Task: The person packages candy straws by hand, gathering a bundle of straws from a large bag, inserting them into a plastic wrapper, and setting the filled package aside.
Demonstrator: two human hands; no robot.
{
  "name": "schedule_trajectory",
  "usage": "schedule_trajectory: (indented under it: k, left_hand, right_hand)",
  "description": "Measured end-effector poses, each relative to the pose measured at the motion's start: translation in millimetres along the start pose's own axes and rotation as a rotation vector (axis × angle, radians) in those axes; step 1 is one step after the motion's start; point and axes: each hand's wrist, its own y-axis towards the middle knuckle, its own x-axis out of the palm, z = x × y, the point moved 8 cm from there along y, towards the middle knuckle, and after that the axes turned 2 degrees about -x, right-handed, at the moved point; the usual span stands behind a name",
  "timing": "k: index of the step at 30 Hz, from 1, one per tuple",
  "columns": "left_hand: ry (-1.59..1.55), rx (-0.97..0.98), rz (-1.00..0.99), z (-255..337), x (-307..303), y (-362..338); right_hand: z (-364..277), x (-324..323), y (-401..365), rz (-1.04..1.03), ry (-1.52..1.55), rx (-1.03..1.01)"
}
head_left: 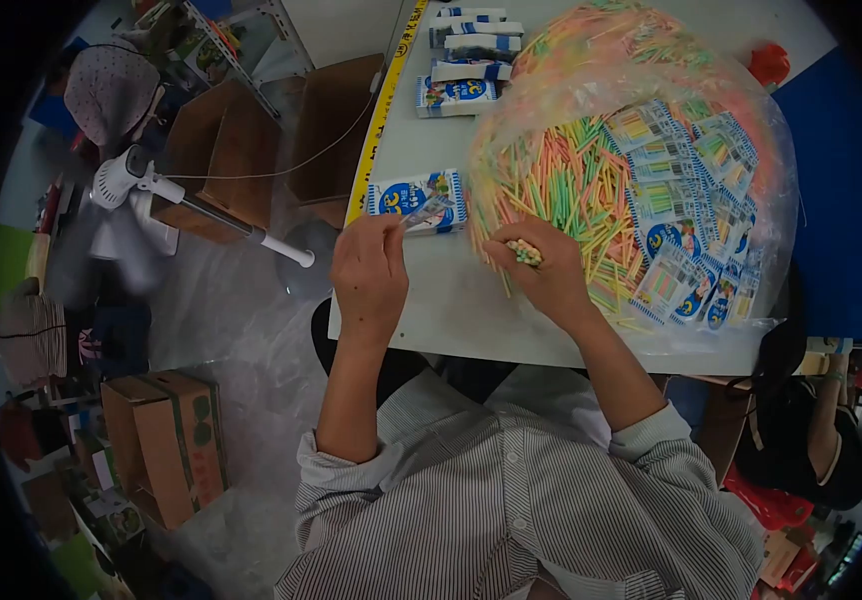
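My left hand (371, 272) is closed in a pinch on a small packet (429, 211) with a clear window, partly hidden by the fingers. Beneath it lie flat blue-and-white printed packets (448, 186) on the table near its left edge. My right hand (548, 270) is wrapped round a bundle of thin colored sticks (524, 251), their ends showing toward the left hand. Close beyond that hand is a large clear plastic bag (773, 130), full of loose pink, green and yellow sticks (576, 160). Several filled packets (673, 180) lie on top of the sticks.
More packets (463, 93) are lined up at the table's far left, beside yellow tape (381, 130) along the edge. Cardboard boxes (176, 440) and a white fan (121, 180) stand on the floor to the left. Another person's arm (827, 420) shows at the right.
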Motion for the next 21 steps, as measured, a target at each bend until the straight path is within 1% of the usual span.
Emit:
schedule_trajectory:
  k: [1, 2, 3, 4, 5, 6, 7, 9, 11, 13, 14, 15, 16, 17, 18, 19, 20, 21]
  left_hand:
    - [-0.111, -0.132, -0.035, -3.5, -1.9, -0.1]
    - [-0.114, -0.128, -0.039, 4.6, -7.2, 2.8]
    - [-0.293, -0.239, -0.121, 5.8, -4.9, 4.4]
    - [-0.472, -0.35, -0.205, 5.9, 2.5, 2.0]
    - [-0.479, -0.347, -0.215, 8.0, 4.8, 0.0]
    - [-0.484, -0.317, -0.278, 11.8, 10.7, -2.9]
    - [-0.488, -0.286, -0.341, 16.8, 16.7, -6.1]
    - [-0.472, -0.288, -0.377, 22.4, 21.7, -12.0]
    - [-0.452, -0.292, -0.41, 25.9, 28.6, -17.5]
    - [-0.073, 0.024, 0.057, 47.4, -1.7, -12.8]
    - [-0.075, 0.028, 0.054, 54.0, -2.1, -17.2]
    - [-0.221, -0.083, -0.051, 54.4, 2.8, -25.1]
    - [-0.363, -0.197, -0.156, 55.1, 11.6, -33.2]
    - [-0.36, -0.2, -0.157, 62.3, 15.3, -36.9]
    - [-0.496, -0.32, -0.2, 62.9, 25.9, -43.0]
    - [-0.631, -0.44, -0.24, 62.7, 36.6, -50.1]
    - [-0.7, -0.518, -0.224, 59.9, 44.3, -54.8]
    - [-0.695, -0.522, -0.221, 59.4, 49.4, -58.5]
  right_hand:
    - [-4.5, -3.4, 0.4, 0.005, -0.001, 0.001]
    - [-0.7, -10.9, -0.2, 0.064, 0.139, 0.118]
    - [4.4, -17.8, -2.6, 0.124, 0.279, 0.237]
    - [1.6, -24.0, -2.4, 0.132, 0.274, 0.243]
    - [5.9, -21.1, -4.2, 0.06, 0.409, 0.349]
    - [10.4, -16.3, -9.5, -0.011, 0.545, 0.455]
    - [11.9, -19.9, -13.8, 0.0, 0.541, 0.462]
    - [10.6, -15.5, -21.5, -0.136, 0.464, 0.447]
    - [12.7, -21.0, -29.3, -0.093, 0.447, 0.481]
    - [13.4, -27.3, -34.0, -0.051, 0.427, 0.508]
    - [9.2, -33.0, -32.8, -0.019, 0.363, 0.453]
    - [4.7, -38.0, -31.7, 0.014, 0.299, 0.398]
    - [3.3, -37.5, -33.3, 0.016, 0.301, 0.402]
    - [-4.5, -39.2, -31.7, 0.031, 0.245, 0.315]
    - [-12.8, -40.4, -29.9, 0.044, 0.19, 0.225]
    - [-14.9, -38.7, -31.4, 0.039, 0.195, 0.222]
    - [-23.9, -37.5, -32.9, 0.022, 0.073, 0.139]
    - [-32.6, -35.8, -35.1, 0.005, -0.048, 0.057]
